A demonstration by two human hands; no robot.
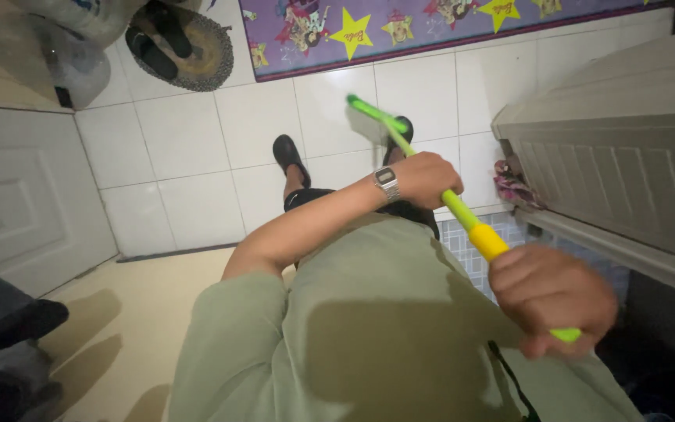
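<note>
Left forearm stretched from about 7 o'clock toward the centre, elbow bent beside the green shirt, a silver wristwatch facing up on the wrist. Left hand curled into a fist, knuckles turned to 1 o'clock, fingers wrapped tight around the long handle, no gap showing between palm and shaft. Right hand low at 4 o'clock, slightly blurred, also balled into a fist and clamped on the same handle near its close end, back of the hand toward the camera.

Handle a slim bright-green stick slanting from 11 o'clock down to 5 o'clock, with a yellow sleeve between the two fists, touching neither clearly. Far end pointing at the white tiled floor; a short green stub poking out just below the right fist. Whatever sits at the far tip too thin and blurred to make out.

Two black shoes on the tiles at 12 o'clock, beneath the stick. Purple patterned mat along the top edge, a round woven rug at 11 o'clock, a white panelled cabinet at 3 o'clock, a white door at 9 o'clock.
</note>
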